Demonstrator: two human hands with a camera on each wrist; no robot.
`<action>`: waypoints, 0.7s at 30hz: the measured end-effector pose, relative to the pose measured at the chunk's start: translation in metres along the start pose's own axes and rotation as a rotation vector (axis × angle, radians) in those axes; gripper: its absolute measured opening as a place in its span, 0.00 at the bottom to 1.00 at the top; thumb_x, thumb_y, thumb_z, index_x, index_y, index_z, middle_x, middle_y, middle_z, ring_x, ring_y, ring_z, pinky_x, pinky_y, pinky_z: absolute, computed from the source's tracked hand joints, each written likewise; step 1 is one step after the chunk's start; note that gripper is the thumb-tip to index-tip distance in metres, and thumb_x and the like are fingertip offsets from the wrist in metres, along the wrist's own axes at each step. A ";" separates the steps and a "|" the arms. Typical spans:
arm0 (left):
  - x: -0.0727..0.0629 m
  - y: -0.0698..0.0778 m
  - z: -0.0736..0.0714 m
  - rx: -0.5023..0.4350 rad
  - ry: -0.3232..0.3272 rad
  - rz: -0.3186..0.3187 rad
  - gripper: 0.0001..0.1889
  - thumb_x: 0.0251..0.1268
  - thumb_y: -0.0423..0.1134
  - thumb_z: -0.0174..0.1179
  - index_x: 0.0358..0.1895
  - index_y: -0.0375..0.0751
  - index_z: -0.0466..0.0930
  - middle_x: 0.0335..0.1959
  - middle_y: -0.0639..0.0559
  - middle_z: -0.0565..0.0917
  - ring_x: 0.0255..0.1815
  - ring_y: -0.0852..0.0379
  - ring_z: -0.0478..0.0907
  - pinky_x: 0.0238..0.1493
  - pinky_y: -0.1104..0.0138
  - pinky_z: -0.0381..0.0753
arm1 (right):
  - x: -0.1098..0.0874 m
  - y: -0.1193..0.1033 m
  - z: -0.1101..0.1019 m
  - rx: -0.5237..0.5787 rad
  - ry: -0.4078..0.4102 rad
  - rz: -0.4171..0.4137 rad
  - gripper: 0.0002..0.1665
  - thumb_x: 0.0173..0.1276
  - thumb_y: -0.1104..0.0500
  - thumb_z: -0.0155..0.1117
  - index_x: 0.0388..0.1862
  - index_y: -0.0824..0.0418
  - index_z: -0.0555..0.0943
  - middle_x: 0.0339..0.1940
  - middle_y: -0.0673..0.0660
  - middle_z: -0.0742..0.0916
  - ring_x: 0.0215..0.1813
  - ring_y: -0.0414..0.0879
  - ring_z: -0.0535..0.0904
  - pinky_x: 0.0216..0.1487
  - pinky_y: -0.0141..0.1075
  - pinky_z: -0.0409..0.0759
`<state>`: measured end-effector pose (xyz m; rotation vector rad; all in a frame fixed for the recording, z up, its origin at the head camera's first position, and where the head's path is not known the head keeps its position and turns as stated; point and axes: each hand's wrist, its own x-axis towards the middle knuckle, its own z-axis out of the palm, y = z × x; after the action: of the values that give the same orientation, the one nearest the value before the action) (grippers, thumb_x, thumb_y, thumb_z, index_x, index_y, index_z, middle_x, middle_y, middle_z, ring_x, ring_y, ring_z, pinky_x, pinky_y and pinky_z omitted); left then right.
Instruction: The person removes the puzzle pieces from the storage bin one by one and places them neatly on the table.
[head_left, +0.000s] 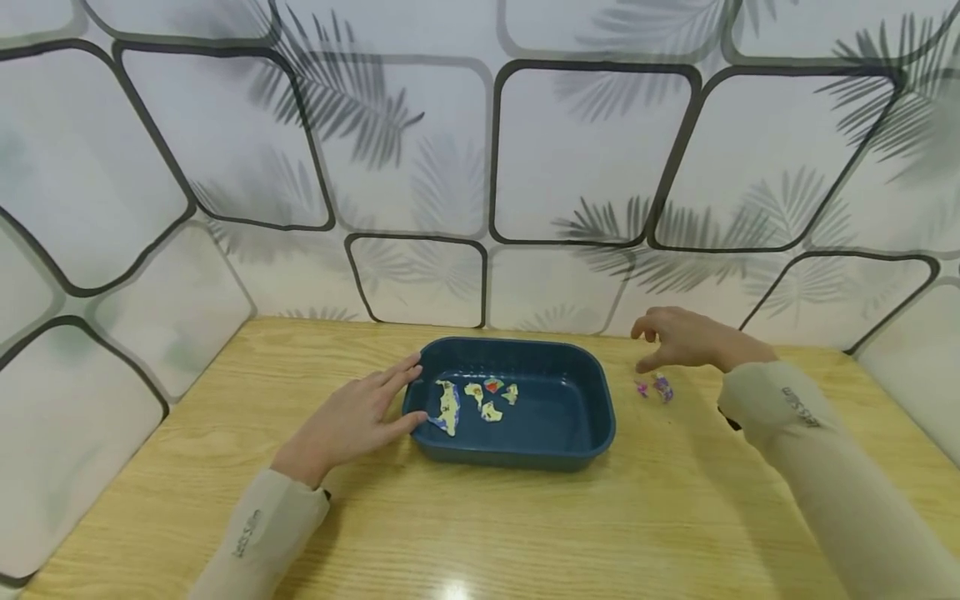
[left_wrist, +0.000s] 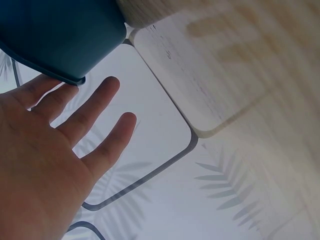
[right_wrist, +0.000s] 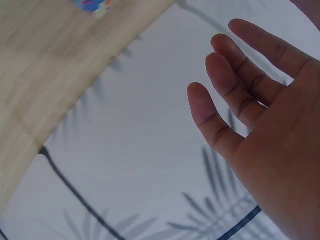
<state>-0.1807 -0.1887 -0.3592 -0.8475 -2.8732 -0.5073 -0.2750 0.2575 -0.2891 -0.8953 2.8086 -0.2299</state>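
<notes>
On the table [head_left: 540,533] sits a blue tray [head_left: 551,417]; your left hand [head_left: 352,421] touches its rim, fingers extended. Your empty right hand [head_left: 686,339] hovers, loosely bent. Only the head view shows pale pieces [head_left: 449,407] inside; purple scraps [head_left: 663,387] lie outside, rightward.

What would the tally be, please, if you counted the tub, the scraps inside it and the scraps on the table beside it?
Blue tub: 1
Pale scraps inside the tub, one with a red patch: 5
Pink and purple scraps on the table: 2
Total: 8
</notes>
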 end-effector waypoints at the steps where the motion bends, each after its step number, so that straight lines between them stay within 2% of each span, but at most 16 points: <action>1: 0.000 0.000 0.000 0.005 0.002 0.002 0.37 0.74 0.55 0.59 0.74 0.30 0.67 0.78 0.41 0.62 0.27 0.59 0.79 0.62 0.41 0.73 | 0.002 -0.004 -0.001 -0.001 0.004 -0.004 0.29 0.62 0.53 0.76 0.54 0.72 0.81 0.42 0.63 0.82 0.45 0.59 0.79 0.48 0.57 0.78; 3: -0.001 0.000 0.001 0.011 0.001 0.001 0.36 0.74 0.54 0.59 0.74 0.30 0.67 0.78 0.40 0.62 0.32 0.53 0.82 0.62 0.41 0.73 | 0.005 -0.012 -0.004 -0.002 0.007 -0.012 0.29 0.63 0.52 0.76 0.54 0.71 0.81 0.43 0.62 0.82 0.46 0.59 0.79 0.48 0.57 0.78; 5: -0.002 0.000 0.001 0.014 0.000 -0.002 0.36 0.74 0.54 0.59 0.74 0.30 0.67 0.78 0.40 0.62 0.41 0.47 0.85 0.62 0.41 0.73 | 0.008 -0.021 -0.005 -0.001 0.017 -0.029 0.28 0.63 0.52 0.76 0.54 0.70 0.82 0.44 0.62 0.82 0.47 0.59 0.79 0.48 0.56 0.78; 6: -0.003 0.000 0.001 0.016 0.003 -0.004 0.36 0.74 0.54 0.59 0.74 0.30 0.67 0.78 0.41 0.62 0.48 0.44 0.84 0.62 0.40 0.72 | 0.010 -0.026 -0.006 0.001 0.021 -0.039 0.27 0.63 0.53 0.76 0.54 0.69 0.82 0.44 0.62 0.82 0.47 0.59 0.79 0.48 0.56 0.78; 8: -0.004 0.000 0.001 0.008 0.001 -0.012 0.36 0.74 0.54 0.58 0.74 0.30 0.67 0.79 0.41 0.61 0.49 0.44 0.84 0.63 0.40 0.72 | 0.014 -0.034 -0.008 0.004 0.032 -0.065 0.26 0.63 0.53 0.76 0.53 0.68 0.82 0.43 0.60 0.81 0.46 0.58 0.78 0.47 0.55 0.78; 11: -0.003 0.000 0.002 -0.001 0.001 -0.009 0.36 0.74 0.54 0.58 0.74 0.30 0.67 0.79 0.41 0.61 0.62 0.38 0.78 0.63 0.40 0.71 | 0.019 -0.044 -0.009 0.001 0.045 -0.098 0.24 0.63 0.54 0.76 0.53 0.67 0.83 0.42 0.58 0.81 0.45 0.56 0.78 0.46 0.54 0.78; 18: -0.001 0.001 0.003 -0.007 0.003 -0.005 0.36 0.75 0.54 0.58 0.74 0.30 0.67 0.78 0.40 0.62 0.64 0.37 0.76 0.63 0.41 0.72 | 0.036 -0.065 -0.006 0.010 0.025 -0.135 0.21 0.65 0.58 0.74 0.54 0.67 0.83 0.43 0.60 0.81 0.46 0.58 0.79 0.48 0.54 0.78; 21: -0.001 0.001 0.001 -0.003 0.009 -0.007 0.36 0.74 0.54 0.58 0.74 0.30 0.67 0.78 0.41 0.62 0.52 0.43 0.83 0.62 0.42 0.73 | 0.045 -0.072 -0.003 -0.018 0.012 -0.176 0.21 0.66 0.58 0.74 0.54 0.67 0.83 0.42 0.60 0.81 0.44 0.56 0.78 0.48 0.53 0.78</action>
<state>-0.1796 -0.1879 -0.3601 -0.8334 -2.8690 -0.5146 -0.2719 0.1728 -0.2777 -1.1504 2.7482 -0.2348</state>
